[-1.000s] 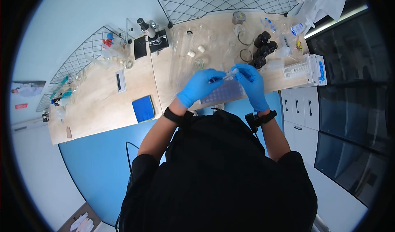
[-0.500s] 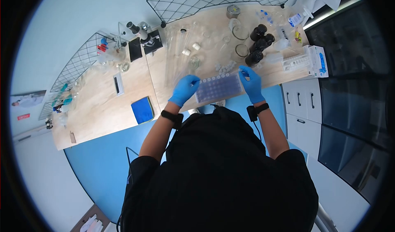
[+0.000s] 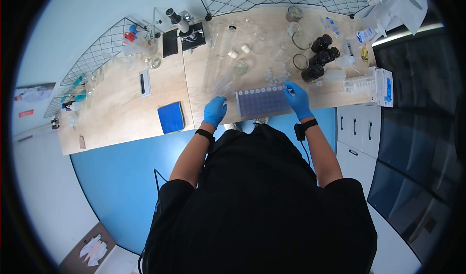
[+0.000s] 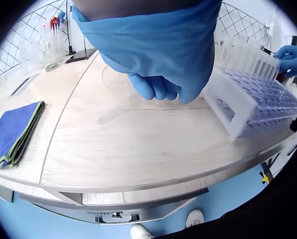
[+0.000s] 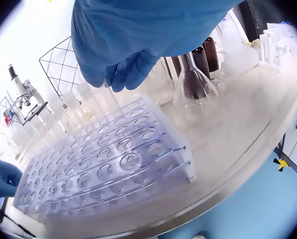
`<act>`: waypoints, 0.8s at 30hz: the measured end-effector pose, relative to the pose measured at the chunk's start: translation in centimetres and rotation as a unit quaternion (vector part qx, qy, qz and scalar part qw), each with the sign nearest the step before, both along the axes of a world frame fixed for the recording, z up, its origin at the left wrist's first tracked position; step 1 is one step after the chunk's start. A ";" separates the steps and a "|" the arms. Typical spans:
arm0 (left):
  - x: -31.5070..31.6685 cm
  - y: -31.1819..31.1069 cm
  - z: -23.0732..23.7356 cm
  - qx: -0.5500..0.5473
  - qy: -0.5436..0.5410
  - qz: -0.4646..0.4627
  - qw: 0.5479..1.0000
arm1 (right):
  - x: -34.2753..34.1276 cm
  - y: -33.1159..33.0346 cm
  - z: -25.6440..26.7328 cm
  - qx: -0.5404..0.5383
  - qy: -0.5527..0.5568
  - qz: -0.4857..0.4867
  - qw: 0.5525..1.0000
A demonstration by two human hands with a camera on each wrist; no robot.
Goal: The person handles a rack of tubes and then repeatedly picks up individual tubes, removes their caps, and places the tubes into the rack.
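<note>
A translucent purplish tube rack (image 3: 264,104) stands near the bench's front edge, with several white-capped clear test tubes (image 5: 73,107) along its back row. At the right end of that row, my blue-gloved right hand (image 3: 298,101) pinches the top of a test tube (image 5: 110,99) standing in the rack. My gloved left hand (image 3: 215,111) is left of the rack, low over the bench, its fingers curled downward. Close by its fingertips lie clear tubes (image 3: 224,83). I cannot tell whether the left fingers grip one, as the palm is hidden.
Loose white caps (image 3: 276,75) lie behind the rack. Further back are a conical flask (image 5: 195,84), dark brown bottles (image 3: 315,72) and glass dishes. A white tube stand (image 3: 358,84) and glove box (image 3: 384,87) are at the right. A folded blue cloth (image 3: 170,117) and microscope (image 3: 182,26) are leftward.
My hands have parted from a tube and cap held together above the rack. The right hand went to the rack's right end; the left moved left and away from the rack.
</note>
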State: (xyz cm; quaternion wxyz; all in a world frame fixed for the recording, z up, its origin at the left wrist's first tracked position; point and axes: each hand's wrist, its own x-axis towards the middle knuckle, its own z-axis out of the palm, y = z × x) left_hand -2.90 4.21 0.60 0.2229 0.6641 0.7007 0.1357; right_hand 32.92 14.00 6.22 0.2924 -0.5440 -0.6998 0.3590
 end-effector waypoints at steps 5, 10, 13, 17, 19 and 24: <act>1.0 0.8 0.5 0.023 0.043 0.014 0.999 | 0.7 -0.6 -0.1 0.004 -0.003 -0.017 1.000; 0.0 0.9 1.0 0.082 0.052 0.029 0.995 | 1.2 -1.8 0.7 -0.025 0.008 -0.028 0.999; -0.1 1.3 0.8 0.061 0.071 0.001 0.996 | 1.1 -2.7 1.5 -0.018 0.005 -0.042 0.999; -0.1 2.0 0.5 0.058 0.098 -0.007 0.993 | 0.9 -3.2 2.2 -0.012 0.003 -0.049 0.999; -0.2 2.2 0.2 0.051 0.106 -0.010 0.993 | 0.9 -3.3 2.1 -0.009 0.005 -0.048 0.999; -0.3 2.3 0.3 0.040 0.099 -0.022 0.994 | 0.8 -2.3 2.7 0.046 0.003 -0.043 0.998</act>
